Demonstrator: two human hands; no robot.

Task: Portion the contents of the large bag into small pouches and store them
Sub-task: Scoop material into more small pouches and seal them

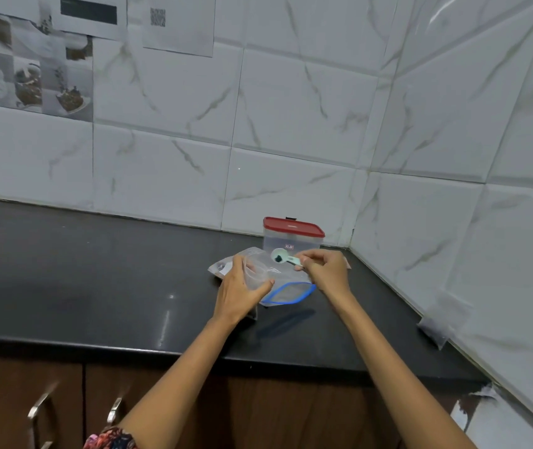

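Large bag with the blue zip rim lies on the black bench, mouth gaping open toward the near edge, right between the two hands. Just beyond it, the left hand has its fingers and thumb curled round a small clear pouch, holding the pouch's mouth open and upward. Over to the other side, the right hand pinches the handle of a pale green measuring scoop between thumb and fingertips, the rest of the fingers curled in. The scoop's bowl sits just above and beside the pouch opening, and there is a dark heap of something in it; what it is, too small to tell. Under and behind the pouch, more clear plastic lies flat on the bench, with a small label showing at its left end. Straight behind the scoop stands a clear container with a red lid, lid on, tucked near the corner where the two marble-tiled walls meet. Up on the left wall, printed sheets are stuck to the tiles, one with a square code. Down below the bench edge, brown cabinet doors with metal handles, and a bit of floral sleeve at the bottom.
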